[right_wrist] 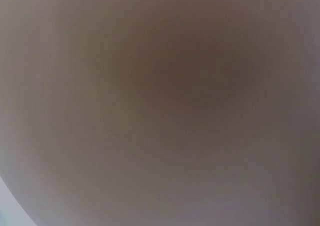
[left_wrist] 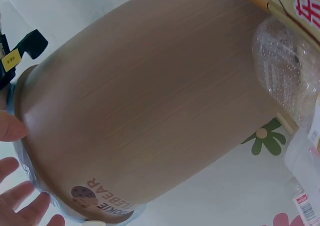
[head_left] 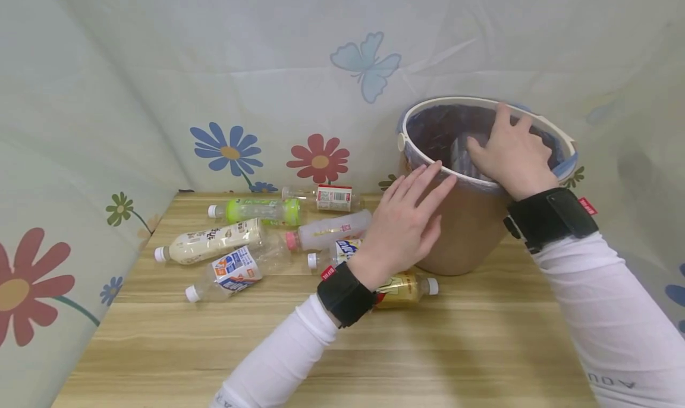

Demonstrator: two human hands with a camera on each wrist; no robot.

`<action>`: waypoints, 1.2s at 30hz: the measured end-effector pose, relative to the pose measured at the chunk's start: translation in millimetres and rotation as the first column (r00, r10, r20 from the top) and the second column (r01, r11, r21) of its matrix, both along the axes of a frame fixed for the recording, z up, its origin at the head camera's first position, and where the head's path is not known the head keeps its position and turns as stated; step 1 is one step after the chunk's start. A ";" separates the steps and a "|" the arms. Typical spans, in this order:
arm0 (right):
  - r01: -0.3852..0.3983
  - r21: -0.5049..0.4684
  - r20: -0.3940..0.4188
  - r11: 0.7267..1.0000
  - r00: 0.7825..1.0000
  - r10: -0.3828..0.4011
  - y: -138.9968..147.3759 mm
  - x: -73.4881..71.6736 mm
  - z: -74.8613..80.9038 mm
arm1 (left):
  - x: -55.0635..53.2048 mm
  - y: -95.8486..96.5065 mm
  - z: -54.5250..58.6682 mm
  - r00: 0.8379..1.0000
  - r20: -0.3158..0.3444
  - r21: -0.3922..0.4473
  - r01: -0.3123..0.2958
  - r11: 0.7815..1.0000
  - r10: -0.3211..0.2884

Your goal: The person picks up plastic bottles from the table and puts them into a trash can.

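A brown bin (head_left: 460,235), fitted with a bluish liner (head_left: 567,168), is standing at the right of a wooden table (head_left: 407,366). Its near rim is being met by the spread, fairly straight fingers of the left hand (head_left: 404,223), by which nothing is being gripped; the right hand (head_left: 516,155) is lying across the mouth, fingers spread toward the far rim, and no item is being seen in it. Left of the bin, seven bottles are lying on their sides: a red-labelled bottle (head_left: 334,198), a green-wrapped bottle (head_left: 262,210), a cream-coloured bottle (head_left: 214,242), an orange-and-blue-labelled bottle (head_left: 230,277), a pink-capped bottle (head_left: 334,229), a yellow-labelled bottle (head_left: 348,249) and a golden bottle (head_left: 401,289). In the inspector's judgement, tipping of the bin is being risked should the rim be pressed unevenly; the liner could be dragged inward if its folded edge is being caught by fingertips; the golden bottle could be set rolling if brushed by the left wristband (head_left: 348,295). The yellow-labelled bottle is being largely covered by the left hand, and the golden bottle's far end by the wristband. A pale, translucent form (head_left: 464,152) inside the bin is being shown only partly and cannot be identified. Contact between right fingertips and rim is not being clearly resolved. The right wrist view is being filled by brownish blur.
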State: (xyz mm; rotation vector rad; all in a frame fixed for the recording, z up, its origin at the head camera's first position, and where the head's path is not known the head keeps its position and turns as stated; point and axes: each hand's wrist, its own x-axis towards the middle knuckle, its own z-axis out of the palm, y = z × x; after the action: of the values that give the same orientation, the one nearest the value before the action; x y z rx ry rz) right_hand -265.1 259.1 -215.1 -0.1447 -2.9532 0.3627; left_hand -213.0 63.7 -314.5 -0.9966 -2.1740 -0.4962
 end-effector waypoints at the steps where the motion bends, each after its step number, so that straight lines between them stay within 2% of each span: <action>1: 0.002 0.004 0.001 1.000 1.000 -0.002 0.1 -0.1 0.1 | 0.6 -1.4 -0.6 1.000 0.001 0.011 0.011 1.000 -0.011; 6: -0.010 -0.006 -0.030 1.000 0.999 0.010 0.3 -0.6 1.0 | 4.5 -10.1 -5.9 0.999 0.015 0.047 0.034 0.998 -0.035; 11: -0.032 -0.042 -0.121 0.999 0.992 0.027 -0.6 2.6 3.6 | 8.6 -21.8 -12.8 0.998 0.048 0.078 0.033 0.996 -0.037; 14: -0.055 -0.063 -0.213 0.996 0.976 0.041 -2.4 7.4 4.6 | 10.8 -30.8 -17.3 0.997 0.068 0.102 0.024 0.994 -0.031; 16: -0.084 -0.078 -0.284 0.993 0.957 0.059 -5.5 12.4 4.5 | 12.2 -37.8 -20.6 0.996 0.082 0.111 0.010 0.994 -0.019; 19: -0.155 -0.104 -0.415 0.982 0.905 0.098 -12.9 22.1 2.2 | 14.9 -49.4 -25.3 0.994 0.108 0.122 -0.011 0.992 -0.003; 21: -0.218 -0.123 -0.502 0.968 0.855 0.129 -19.5 30.1 -0.7 | 16.8 -57.3 -29.3 0.992 0.126 0.131 -0.016 0.991 -0.001; 24: -0.331 -0.119 -0.629 0.936 0.754 0.187 -31.3 45.0 -7.0 | 21.5 -69.8 -36.1 0.988 0.153 0.150 -0.020 0.988 -0.003; 27: -0.456 -0.081 -0.719 0.886 0.643 0.265 -42.2 60.9 -14.6 | 26.7 -81.8 -42.9 0.984 0.180 0.165 -0.027 0.986 -0.003; 30: -0.559 -0.046 -0.757 0.828 0.561 0.336 -51.3 75.9 -24.0 | 32.0 -92.9 -48.6 0.979 0.202 0.171 -0.033 0.985 -0.002; 32: -0.612 -0.035 -0.765 0.790 0.525 0.373 -57.3 84.5 -32.2 | 35.5 -99.8 -51.7 0.978 0.210 0.168 -0.036 0.985 0.000; 36: -0.689 -0.046 -0.765 0.723 0.490 0.418 -70.5 97.4 -55.0 | 40.3 -111.7 -59.0 0.974 0.226 0.132 -0.043 0.990 0.012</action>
State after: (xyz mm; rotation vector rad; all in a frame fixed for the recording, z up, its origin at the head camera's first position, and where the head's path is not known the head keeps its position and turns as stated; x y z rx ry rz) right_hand -167.7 188.7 -270.2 0.7970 -2.0192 0.8146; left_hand -172.7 -48.1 -373.5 -0.8700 -2.3135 -0.7657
